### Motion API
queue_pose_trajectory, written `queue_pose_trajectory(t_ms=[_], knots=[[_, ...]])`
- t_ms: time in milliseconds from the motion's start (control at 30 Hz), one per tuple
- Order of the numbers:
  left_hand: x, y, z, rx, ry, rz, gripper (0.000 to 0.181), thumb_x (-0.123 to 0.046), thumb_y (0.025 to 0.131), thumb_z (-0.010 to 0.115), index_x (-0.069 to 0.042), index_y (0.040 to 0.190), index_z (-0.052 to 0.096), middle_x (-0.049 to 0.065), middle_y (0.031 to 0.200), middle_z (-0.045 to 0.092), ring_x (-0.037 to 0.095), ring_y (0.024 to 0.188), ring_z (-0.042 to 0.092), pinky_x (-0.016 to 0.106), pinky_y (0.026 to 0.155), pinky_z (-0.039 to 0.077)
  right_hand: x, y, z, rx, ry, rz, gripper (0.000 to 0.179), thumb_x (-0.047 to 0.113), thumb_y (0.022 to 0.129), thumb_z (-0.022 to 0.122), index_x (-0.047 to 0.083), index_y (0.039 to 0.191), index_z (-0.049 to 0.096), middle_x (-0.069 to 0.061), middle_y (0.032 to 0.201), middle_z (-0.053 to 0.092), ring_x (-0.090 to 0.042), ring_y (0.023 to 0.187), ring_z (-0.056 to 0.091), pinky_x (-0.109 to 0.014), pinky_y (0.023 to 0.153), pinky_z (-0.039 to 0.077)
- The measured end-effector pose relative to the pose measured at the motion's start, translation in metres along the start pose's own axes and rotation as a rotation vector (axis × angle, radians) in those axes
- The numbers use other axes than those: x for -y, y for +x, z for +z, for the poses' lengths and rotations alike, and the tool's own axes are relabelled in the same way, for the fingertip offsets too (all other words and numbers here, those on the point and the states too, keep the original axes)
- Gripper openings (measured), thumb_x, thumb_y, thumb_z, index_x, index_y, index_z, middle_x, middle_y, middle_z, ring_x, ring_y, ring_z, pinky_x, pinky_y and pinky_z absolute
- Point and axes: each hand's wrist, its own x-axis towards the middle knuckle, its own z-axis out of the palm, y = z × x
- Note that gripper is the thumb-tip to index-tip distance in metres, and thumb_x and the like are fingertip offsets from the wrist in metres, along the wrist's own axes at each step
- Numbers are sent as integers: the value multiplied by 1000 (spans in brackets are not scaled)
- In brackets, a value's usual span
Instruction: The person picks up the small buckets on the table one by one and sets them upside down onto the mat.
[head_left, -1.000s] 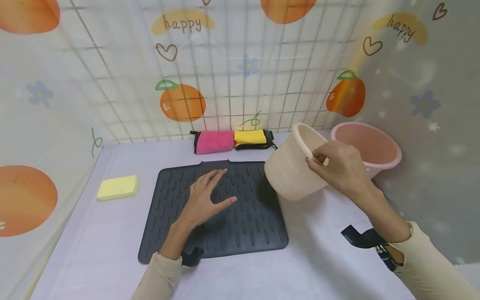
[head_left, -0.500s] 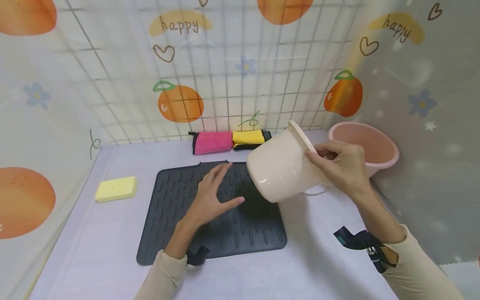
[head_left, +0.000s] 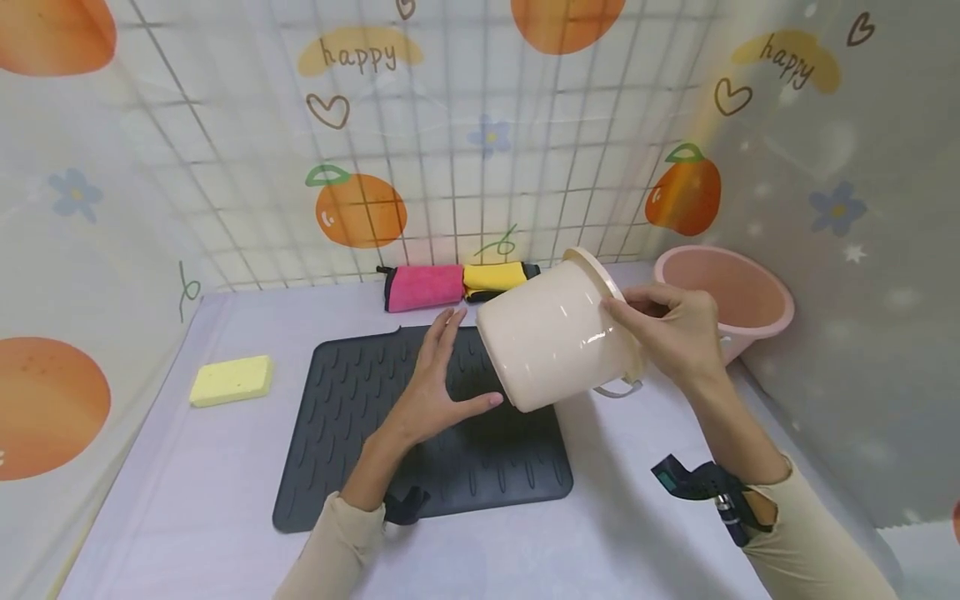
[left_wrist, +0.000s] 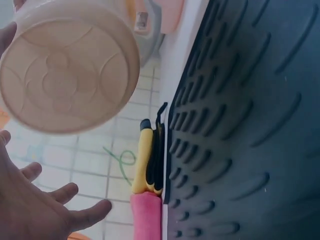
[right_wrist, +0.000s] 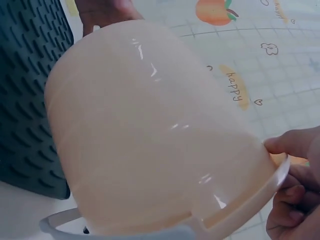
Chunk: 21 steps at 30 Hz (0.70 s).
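A cream plastic bucket point(head_left: 555, 333) is held tilted on its side above the right part of a dark ribbed mat point(head_left: 352, 417). My right hand point(head_left: 675, 329) pinches its rim between thumb and fingers. Its base faces left, toward my left hand point(head_left: 435, 387), whose fingers and thumb are spread near the base. In the left wrist view the round bucket base point(left_wrist: 65, 75) shows a moulded flower pattern, with the spread fingers just below it. A pale carrying handle point(right_wrist: 65, 222) hangs from the bucket's rim in the right wrist view. The bucket's inside is turned away and hidden.
A pink basin point(head_left: 723, 287) stands at the back right, partly behind my right hand. Folded pink cloth point(head_left: 425, 287) and yellow cloth point(head_left: 495, 277) lie along the back wall. A yellow sponge point(head_left: 231, 381) lies left of the mat. Printed curtains enclose the back and sides.
My right hand has brought the bucket left over the mat and tipped it further, so its base faces left. My left hand has moved right and slightly up, closer to the base.
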Motion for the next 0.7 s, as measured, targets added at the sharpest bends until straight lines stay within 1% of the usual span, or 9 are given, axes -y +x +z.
queue_pose_trajectory(t_ms=[100,200,267,367,433,500,600,667,700], knots=[[-2,2,3,24,-68,13,116,-57,73,81,-47,158,2,-19,163,-3,16,148,8,66,105,34,2,-1,3,-4,37,33,31,23,82,85,-2,100,78,-18,84,72,-8,66,66,-19,61,55],[-4,3,5,29,-134,14,119,-56,73,82,-47,158,-1,-22,162,-3,13,148,7,62,107,34,2,-1,6,11,55,67,32,25,83,84,-1,101,78,-17,84,72,-12,67,66,-20,62,56],[-4,4,7,29,-187,4,121,-55,72,82,-47,158,-3,-24,161,-1,13,147,9,61,106,36,1,-1,8,28,52,89,33,26,84,83,-2,102,78,-17,85,72,-13,68,66,-19,62,56],[-4,5,10,31,-264,2,122,-53,72,84,-48,157,-3,-23,160,3,14,145,16,55,102,44,-2,-2,9,50,41,112,35,28,86,82,-3,102,77,-17,86,71,-15,70,65,-19,64,55],[-4,6,12,16,-314,32,124,-49,71,86,-46,158,-3,-21,160,3,14,143,19,50,98,48,-3,-3,10,63,43,145,39,32,86,81,-3,105,77,-16,90,72,-17,74,67,-19,67,56],[-4,8,14,-20,-336,92,126,-48,69,87,-42,159,-2,-18,162,1,15,143,19,45,97,49,-3,-5,11,80,58,181,42,34,87,80,-2,108,76,-16,96,72,-18,77,68,-20,70,56],[-11,7,10,-82,-339,177,125,-46,68,87,-34,160,3,-11,164,-2,15,144,15,47,100,47,-4,-6,13,102,84,216,45,37,87,79,-1,112,75,-16,101,72,-18,79,69,-21,72,56],[-22,5,4,-107,-330,207,122,-42,68,87,-29,160,8,-4,164,0,18,144,16,51,100,45,-6,-6,14,116,89,206,43,35,88,78,-1,111,75,-16,100,72,-18,79,68,-20,71,56],[-29,3,0,-109,-332,205,120,-37,68,87,-26,160,11,-2,164,3,19,143,17,54,100,45,-8,-6,14,124,86,194,42,34,88,78,-1,111,75,-16,99,72,-19,79,66,-20,70,56]])
